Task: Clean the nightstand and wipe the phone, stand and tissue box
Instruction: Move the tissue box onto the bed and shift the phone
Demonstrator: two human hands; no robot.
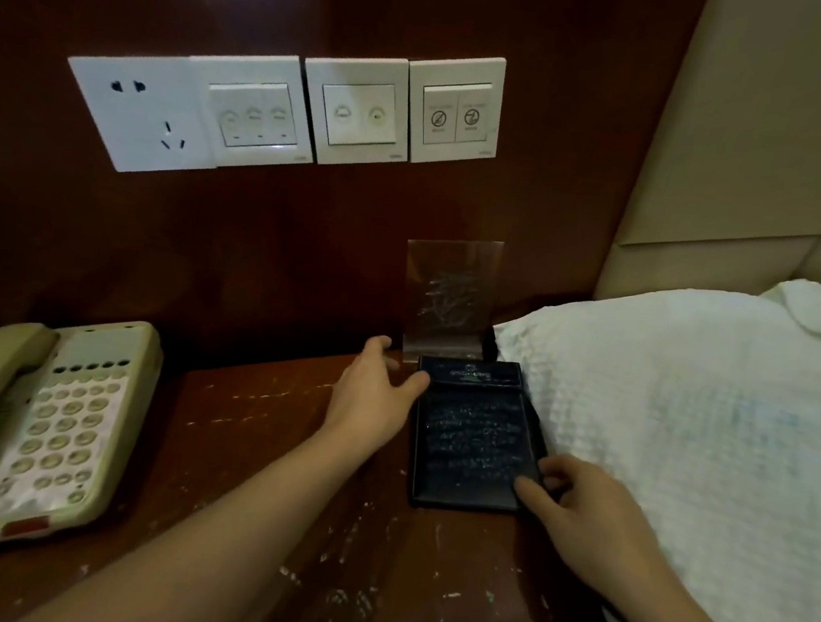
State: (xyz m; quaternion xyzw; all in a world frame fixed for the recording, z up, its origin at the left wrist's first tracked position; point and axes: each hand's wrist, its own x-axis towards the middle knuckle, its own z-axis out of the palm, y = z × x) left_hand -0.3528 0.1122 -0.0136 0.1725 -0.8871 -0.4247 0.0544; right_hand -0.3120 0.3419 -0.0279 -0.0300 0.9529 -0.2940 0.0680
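Observation:
A beige desk phone sits at the left of the scratched wooden nightstand. A clear acrylic stand stands upright against the back wall panel. In front of it lies a flat black tray with pale smears on its surface. My left hand reaches to the tray's far left corner, thumb touching its edge, fingers spread near the stand's base. My right hand holds the tray's near right corner, fingers curled over its edge. No tissue box is in view.
A white bed pillow presses against the nightstand's right side. White switch plates and a socket are mounted on the dark wood wall above. A padded beige headboard rises at the right.

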